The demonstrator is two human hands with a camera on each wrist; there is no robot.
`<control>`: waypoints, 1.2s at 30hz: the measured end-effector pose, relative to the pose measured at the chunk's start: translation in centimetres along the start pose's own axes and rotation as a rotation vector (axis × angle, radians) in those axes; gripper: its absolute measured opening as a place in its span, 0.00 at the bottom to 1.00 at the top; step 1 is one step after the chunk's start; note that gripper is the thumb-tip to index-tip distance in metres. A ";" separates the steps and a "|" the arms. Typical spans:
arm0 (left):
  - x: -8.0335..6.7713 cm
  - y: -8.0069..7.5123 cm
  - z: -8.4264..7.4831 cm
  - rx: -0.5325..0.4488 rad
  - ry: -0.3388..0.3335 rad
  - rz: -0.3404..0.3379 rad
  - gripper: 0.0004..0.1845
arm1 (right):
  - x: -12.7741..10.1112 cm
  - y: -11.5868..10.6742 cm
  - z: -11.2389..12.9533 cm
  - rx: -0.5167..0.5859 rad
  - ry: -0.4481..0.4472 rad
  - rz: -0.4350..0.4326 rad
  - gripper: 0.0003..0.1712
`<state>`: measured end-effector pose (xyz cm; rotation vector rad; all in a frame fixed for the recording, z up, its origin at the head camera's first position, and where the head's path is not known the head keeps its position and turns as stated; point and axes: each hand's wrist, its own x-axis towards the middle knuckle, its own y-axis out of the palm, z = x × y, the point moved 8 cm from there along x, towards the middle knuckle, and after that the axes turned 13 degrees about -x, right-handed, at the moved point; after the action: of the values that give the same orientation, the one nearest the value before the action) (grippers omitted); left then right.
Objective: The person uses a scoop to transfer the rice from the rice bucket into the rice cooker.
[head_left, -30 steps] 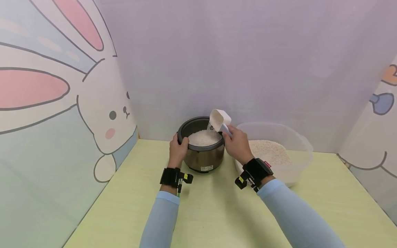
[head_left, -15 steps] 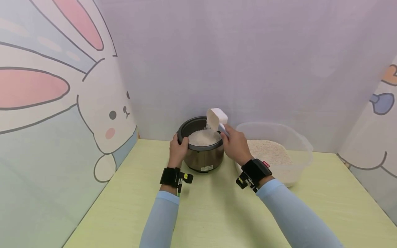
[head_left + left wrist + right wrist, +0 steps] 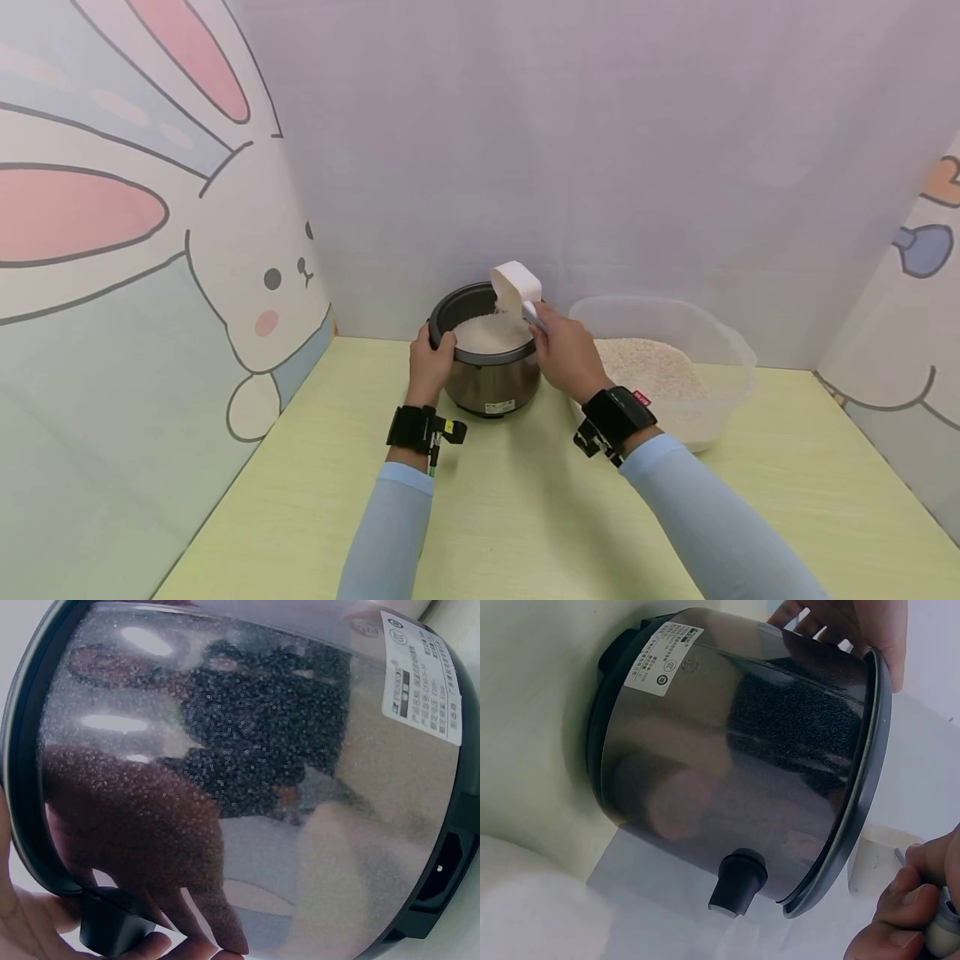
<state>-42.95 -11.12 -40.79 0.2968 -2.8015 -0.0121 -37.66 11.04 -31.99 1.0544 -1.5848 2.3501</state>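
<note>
A steel rice-cooker pot (image 3: 489,385) with a dark rim stands on the table, holding white rice (image 3: 489,333). My left hand (image 3: 431,357) grips its left rim and side handle (image 3: 112,930). My right hand (image 3: 564,348) holds a white scoop (image 3: 516,286) by its handle, tilted mouth-down over the pot's right side. The left wrist view shows the pot's shiny wall (image 3: 247,772) close up with my fingers at its lower left. In the right wrist view the pot (image 3: 735,772) lies sideways and my fingers (image 3: 911,896) curl round the scoop handle at the lower right.
A clear plastic tub (image 3: 720,346) of rice (image 3: 652,367) stands just right of the pot. The pale green table (image 3: 525,517) is walled by cartoon panels, a rabbit (image 3: 262,292) on the left. A white label (image 3: 424,675) is on the pot's side.
My right hand has shifted the scoop a little left and tipped it further over the pot. My left hand has stayed on the rim.
</note>
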 end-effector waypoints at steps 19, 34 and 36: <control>0.1 -0.1 0.3 0.023 -0.026 0.006 0.29 | -0.8 0.1 -0.3 -0.124 -0.055 0.011 0.22; 0.0 0.0 -0.2 0.005 0.000 0.005 0.24 | -1.3 -1.3 -3.5 -0.114 -0.014 -0.068 0.24; 0.0 0.0 -0.2 0.009 -0.001 0.003 0.24 | -1.5 -1.6 -4.3 -0.118 0.001 -0.075 0.23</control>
<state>-42.83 -11.15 -40.59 0.2942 -2.8036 0.0012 -37.87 15.87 -32.56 1.0677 -1.6310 2.1799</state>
